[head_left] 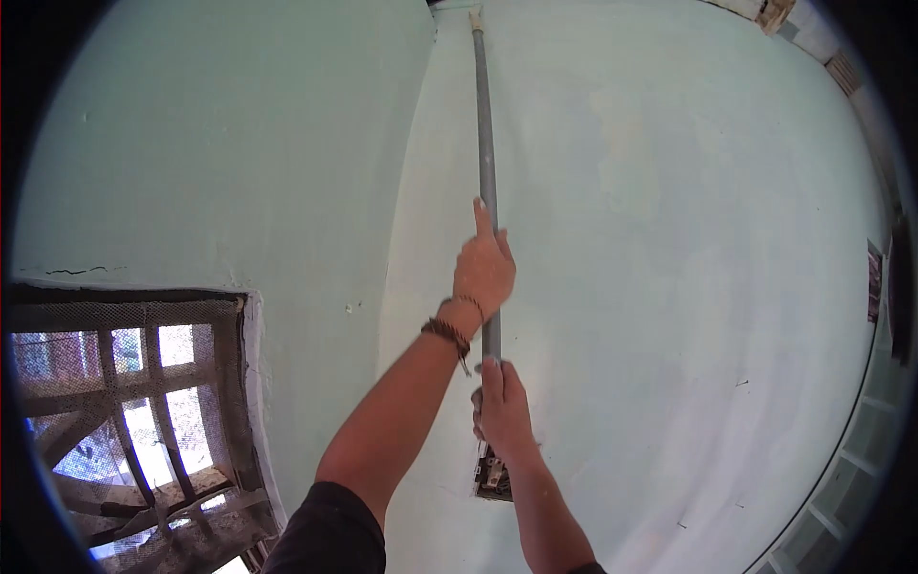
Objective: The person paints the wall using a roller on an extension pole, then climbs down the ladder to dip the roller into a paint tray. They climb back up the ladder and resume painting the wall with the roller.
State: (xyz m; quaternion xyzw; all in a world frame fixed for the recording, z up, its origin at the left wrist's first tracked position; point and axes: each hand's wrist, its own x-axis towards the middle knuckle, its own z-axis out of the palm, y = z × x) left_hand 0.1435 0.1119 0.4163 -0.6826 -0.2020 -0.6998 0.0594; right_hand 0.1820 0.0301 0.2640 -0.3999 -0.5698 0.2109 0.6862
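A long grey pole (486, 124) stands nearly upright in front of a pale green wall. Its upper end carries a pale fitting (476, 19) close to the top of the wall; what that fitting is I cannot make out. My left hand (486, 270) is closed around the middle of the pole, index finger stretched up along it. Lower down, my right hand (504, 409) grips the same pole, thumb lying along the shaft. Cords circle my left wrist. Just below the right hand, an uncovered box (494, 476) with wiring sits in the wall, partly hidden.
At lower left is a window (134, 411) with dark bars and mesh. Two wall faces meet in a corner left of the pole. Several nails (742, 384) stick out of the right wall (669, 239). Pale ladder-like slats (827, 521) line the lower right edge.
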